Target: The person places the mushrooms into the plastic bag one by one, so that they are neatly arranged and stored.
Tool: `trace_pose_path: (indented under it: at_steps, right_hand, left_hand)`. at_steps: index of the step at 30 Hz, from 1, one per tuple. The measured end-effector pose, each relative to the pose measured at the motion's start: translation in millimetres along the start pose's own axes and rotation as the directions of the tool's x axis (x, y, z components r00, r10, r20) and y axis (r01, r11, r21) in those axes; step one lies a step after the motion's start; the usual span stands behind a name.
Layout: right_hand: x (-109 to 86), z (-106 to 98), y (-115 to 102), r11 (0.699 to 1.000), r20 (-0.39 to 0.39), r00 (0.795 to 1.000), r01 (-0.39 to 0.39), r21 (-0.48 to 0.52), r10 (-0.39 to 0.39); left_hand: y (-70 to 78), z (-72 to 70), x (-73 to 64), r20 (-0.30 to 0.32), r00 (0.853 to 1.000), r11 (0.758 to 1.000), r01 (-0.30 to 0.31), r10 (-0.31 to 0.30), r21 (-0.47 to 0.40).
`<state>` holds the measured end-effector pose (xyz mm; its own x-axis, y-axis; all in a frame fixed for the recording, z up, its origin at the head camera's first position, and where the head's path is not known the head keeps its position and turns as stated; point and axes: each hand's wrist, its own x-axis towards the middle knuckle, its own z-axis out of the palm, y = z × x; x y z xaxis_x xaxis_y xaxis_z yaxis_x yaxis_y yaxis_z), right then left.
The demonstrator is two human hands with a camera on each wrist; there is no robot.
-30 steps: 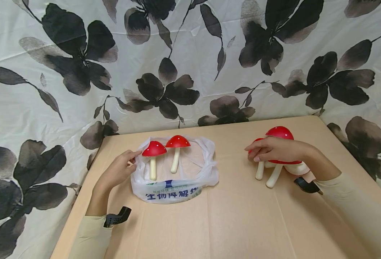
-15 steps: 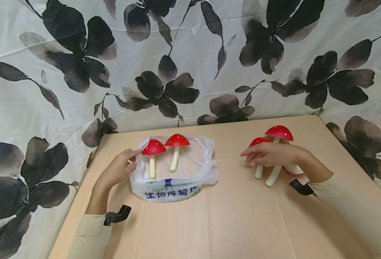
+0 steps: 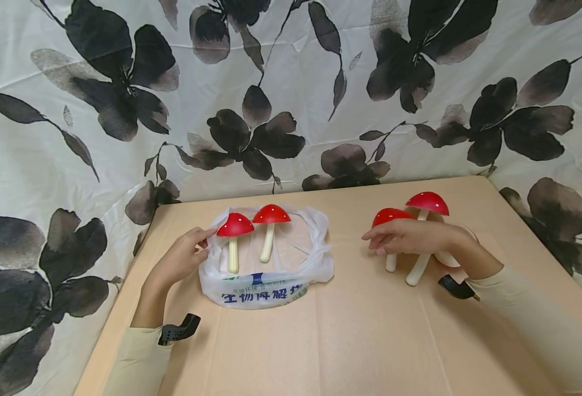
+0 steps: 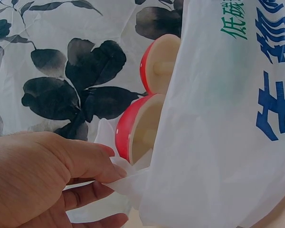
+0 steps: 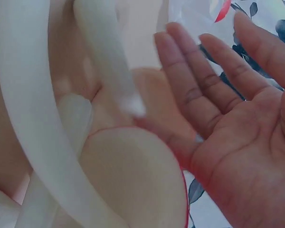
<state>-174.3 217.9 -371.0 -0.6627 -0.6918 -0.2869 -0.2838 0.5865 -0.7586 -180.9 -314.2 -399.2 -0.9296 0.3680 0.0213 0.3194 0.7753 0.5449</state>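
Note:
My left hand (image 3: 182, 261) pinches the left rim of a white plastic bag (image 3: 266, 297) between thumb and fingers; the left wrist view shows the pinched plastic (image 4: 130, 183). Two toy mushrooms with red, white-dotted caps and pale stems lie in the bag's opening, the left mushroom (image 3: 234, 225) beside the right mushroom (image 3: 271, 214). My right hand (image 3: 414, 235) is over a group of similar mushrooms, partly covering a red-capped mushroom (image 3: 388, 214). Its fingers (image 5: 187, 78) look extended and relaxed beside a blurred stem (image 5: 104, 52). A taller mushroom (image 3: 426, 203) is behind it.
Another mushroom's pale cap underside (image 5: 133, 175) shows under my right palm, mostly hidden in the head view. The wooden tabletop (image 3: 360, 341) ends at a back edge against a white cloth (image 3: 172, 99) with dark flowers.
My right hand has shifted left and slightly down, uncovering the tall mushroom's cap; the nearer red mushroom has slid a little left. My left hand and the bag stay put.

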Motion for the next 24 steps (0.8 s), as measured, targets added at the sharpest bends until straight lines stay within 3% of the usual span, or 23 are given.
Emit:
trace_pose_path:
  at_steps: [3,11,15,20,24]
  right_hand:
    - [5.9,2.0,3.4,0.999,-0.007,1.0,0.029,-0.019,-0.03]
    - [15.4,6.9,10.6,0.999,-0.031,0.999,-0.027,-0.02,0.026]
    - [18.3,10.5,11.8,0.999,-0.105,0.994,-0.042,-0.033,0.038]
    - [22.2,16.0,11.5,0.994,-0.237,0.968,-0.097,-0.055,0.082]
    - [24.2,19.7,12.0,0.99,-0.251,0.963,-0.123,-0.073,0.102]
  left_hand:
    - [-0.1,0.3,0.0,-0.001,1.0,1.0,0.001,-0.001,0.003]
    - [-1.5,0.7,-0.1,0.0,1.0,1.0,0.008,-0.008,-0.005]
    - [-2.3,1.0,-0.7,-0.003,1.0,1.0,0.013,-0.013,-0.009]
    - [-3.0,1.0,-0.9,-0.005,1.0,1.0,0.023,-0.023,-0.004]
    - [-3.7,0.3,-0.4,-0.002,1.0,1.0,0.017,-0.017,-0.007]
